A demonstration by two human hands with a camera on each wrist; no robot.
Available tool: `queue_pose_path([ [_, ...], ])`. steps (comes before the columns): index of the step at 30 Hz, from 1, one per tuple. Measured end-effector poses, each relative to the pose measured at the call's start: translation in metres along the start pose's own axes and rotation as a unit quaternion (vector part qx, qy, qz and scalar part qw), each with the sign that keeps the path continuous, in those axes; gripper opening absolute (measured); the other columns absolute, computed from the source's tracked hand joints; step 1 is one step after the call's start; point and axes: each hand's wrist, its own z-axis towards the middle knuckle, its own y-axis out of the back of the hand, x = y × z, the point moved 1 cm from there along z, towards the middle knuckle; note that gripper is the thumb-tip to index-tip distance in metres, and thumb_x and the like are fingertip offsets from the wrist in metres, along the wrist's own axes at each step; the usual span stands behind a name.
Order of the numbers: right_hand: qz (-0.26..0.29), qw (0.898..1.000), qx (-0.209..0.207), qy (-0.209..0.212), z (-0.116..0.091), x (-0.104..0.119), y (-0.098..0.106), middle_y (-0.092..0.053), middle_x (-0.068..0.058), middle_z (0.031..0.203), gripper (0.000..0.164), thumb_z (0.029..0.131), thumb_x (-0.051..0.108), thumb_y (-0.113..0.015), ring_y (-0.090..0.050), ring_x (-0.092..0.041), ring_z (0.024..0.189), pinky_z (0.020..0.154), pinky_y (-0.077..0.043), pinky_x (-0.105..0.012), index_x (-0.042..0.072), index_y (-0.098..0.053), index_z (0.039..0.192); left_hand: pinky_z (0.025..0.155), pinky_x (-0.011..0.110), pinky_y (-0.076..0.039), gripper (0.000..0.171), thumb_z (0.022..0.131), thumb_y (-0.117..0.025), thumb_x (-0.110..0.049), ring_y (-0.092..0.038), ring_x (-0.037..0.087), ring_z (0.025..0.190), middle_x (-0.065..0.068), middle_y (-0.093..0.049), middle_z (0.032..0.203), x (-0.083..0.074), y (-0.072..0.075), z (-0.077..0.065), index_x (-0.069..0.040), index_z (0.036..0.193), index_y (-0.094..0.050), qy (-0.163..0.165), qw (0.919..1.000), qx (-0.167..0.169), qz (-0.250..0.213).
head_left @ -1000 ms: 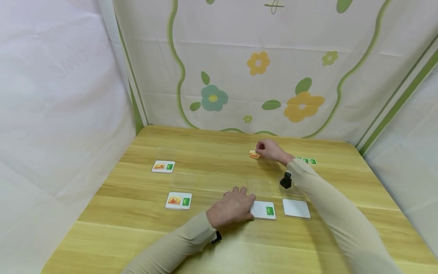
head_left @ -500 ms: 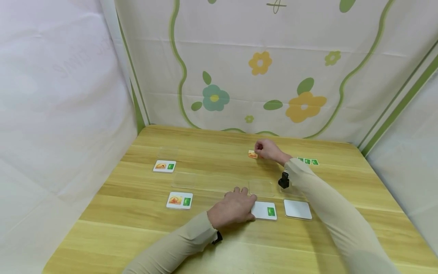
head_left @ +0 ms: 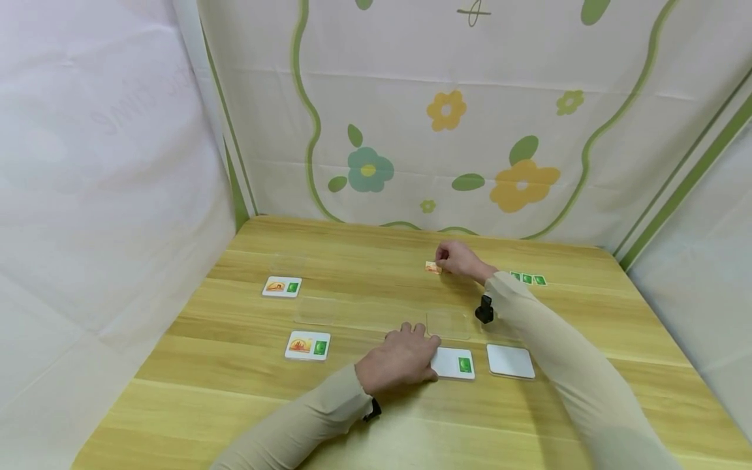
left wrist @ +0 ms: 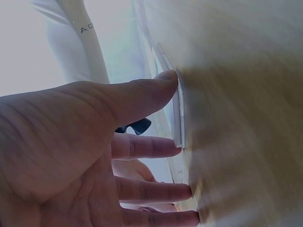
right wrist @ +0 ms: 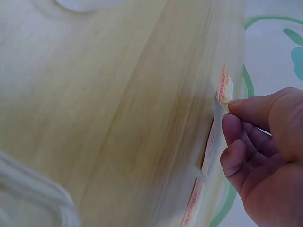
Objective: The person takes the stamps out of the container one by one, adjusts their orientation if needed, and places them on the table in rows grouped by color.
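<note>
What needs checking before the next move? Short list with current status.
1. Right hand has the orange picture tile: ok, thumb and finger pinch it at one end.
2. Tile fully off the table: cannot tell, its underside is hidden.
3. Left hand at the white card: ok, thumb and a fingertip touch its edge.
4. Green tile on that card: ok, at its right end.
5. Orange picture on that card: not ok, none visible; the left hand covers part of its left side.
6. Blank card out of the way: ok, lying apart to the right.
</note>
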Motion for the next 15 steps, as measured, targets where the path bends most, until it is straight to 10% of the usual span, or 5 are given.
queue_pose_path([
  [15,-0.040,0.999,0.006,0.002,0.0015,-0.0006,-0.0002,-0.066,-0.010,0.083,0.004,0.091,0.003,-0.061,-0.055,-0.019,0.070,0.067,-0.046,-0.032,0.003,-0.065,0.089,0.058,0.030,-0.046,0.043,0.084,-0.069,-0.057,-0.054,0.018,0.085,0.002,-0.058,0.101,0.0007,0.0003,-0.0010,-0.024,0.111,-0.062,-0.004,0.9999,-0.003,0.009],
])
